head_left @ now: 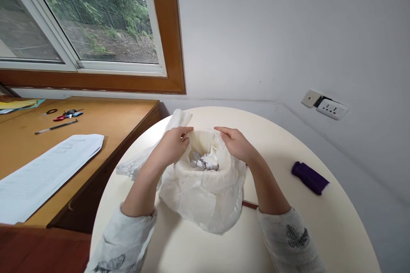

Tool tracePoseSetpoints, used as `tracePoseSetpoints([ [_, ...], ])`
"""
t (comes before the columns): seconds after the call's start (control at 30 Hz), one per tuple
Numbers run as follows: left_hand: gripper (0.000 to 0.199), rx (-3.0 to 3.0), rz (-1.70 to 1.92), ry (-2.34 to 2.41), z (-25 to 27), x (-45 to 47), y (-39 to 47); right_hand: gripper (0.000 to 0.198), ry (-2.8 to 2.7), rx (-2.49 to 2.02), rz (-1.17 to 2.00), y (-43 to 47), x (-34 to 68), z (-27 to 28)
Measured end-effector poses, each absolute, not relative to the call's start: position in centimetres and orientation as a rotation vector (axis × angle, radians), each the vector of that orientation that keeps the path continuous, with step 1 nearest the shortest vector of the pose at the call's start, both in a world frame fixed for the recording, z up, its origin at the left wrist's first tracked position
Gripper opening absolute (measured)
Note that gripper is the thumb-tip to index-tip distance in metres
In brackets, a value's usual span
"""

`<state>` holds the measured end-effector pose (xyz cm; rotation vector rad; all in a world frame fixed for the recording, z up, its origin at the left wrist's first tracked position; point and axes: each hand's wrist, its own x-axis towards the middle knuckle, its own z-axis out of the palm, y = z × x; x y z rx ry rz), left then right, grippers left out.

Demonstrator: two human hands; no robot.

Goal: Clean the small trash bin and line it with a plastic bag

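Note:
A white plastic bag lines an open, round container on the table, its edge folded over the rim and hanging loosely down the outside. Crumpled paper lies at the bottom inside. My left hand grips the bag at the left of the rim, fingers closed and index finger reaching along the far edge. On the opposite side, my right hand holds the bag's edge between thumb and fingers. The container's outer wall is hidden under the plastic.
Another piece of translucent plastic lies left on the round cream table. A dark purple roll sits at the right. On the wooden desk are papers, a pen and keys. Wall sockets are at right.

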<state>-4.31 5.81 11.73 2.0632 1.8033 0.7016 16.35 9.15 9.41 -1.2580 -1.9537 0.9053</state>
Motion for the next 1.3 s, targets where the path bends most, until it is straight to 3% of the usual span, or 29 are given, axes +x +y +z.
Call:
tracePoseSetpoints([
  [0.27, 0.035, 2.028, 0.631, 2.013, 12.5, -3.9, 5.3, 0.036, -2.042, -1.381, 0.715, 8.4, 16.3, 10.2],
  [0.53, 0.023, 2.049, 0.407, 2.024, 13.2, -4.0, 4.7, 0.044, -2.089, -1.582, 0.656, 7.9, 16.3, 10.6],
  [0.77, 0.053, 2.145, 0.51, 1.771, 12.4, -4.2, 5.1, 0.048, -2.094, -1.621, 0.715, 7.8, 16.2, 10.9],
  [1.03, 0.067, 2.039, 0.523, 1.864, 12.1, -3.8, 5.4, 0.046, -2.116, -1.589, 0.587, 7.6, 16.6, 11.1],
  [1.17, 0.071, 1.964, 0.547, 1.917, 12.0, -4.0, 5.4, 0.055, -1.997, -1.638, 0.565, 7.1, 17.7, 11.6],
  [1.3, 0.071, 1.929, 0.607, 1.937, 11.8, -4.2, 5.7, 0.056, -1.891, -1.34, 0.493, 5.8, 17.8, 11.4],
])
